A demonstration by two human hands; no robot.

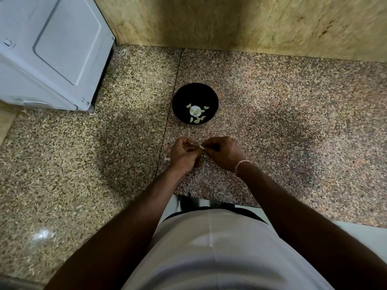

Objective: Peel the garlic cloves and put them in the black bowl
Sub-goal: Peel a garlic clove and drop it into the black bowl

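A black bowl [195,95] stands on the speckled granite counter [272,114], holding several pale peeled garlic cloves [196,111]. Just in front of it my left hand [184,154] and my right hand [223,153] meet, fingers curled. Between their fingertips they pinch a small pale garlic clove [201,147], mostly hidden by the fingers. A scrap of garlic skin [167,158] lies on the counter by my left hand, and another bit [204,156] shows beneath the hands.
A white appliance [50,49] stands on the counter at the back left. A beige stone wall [230,19] closes the back. The counter's front edge [213,198] runs just before my body.
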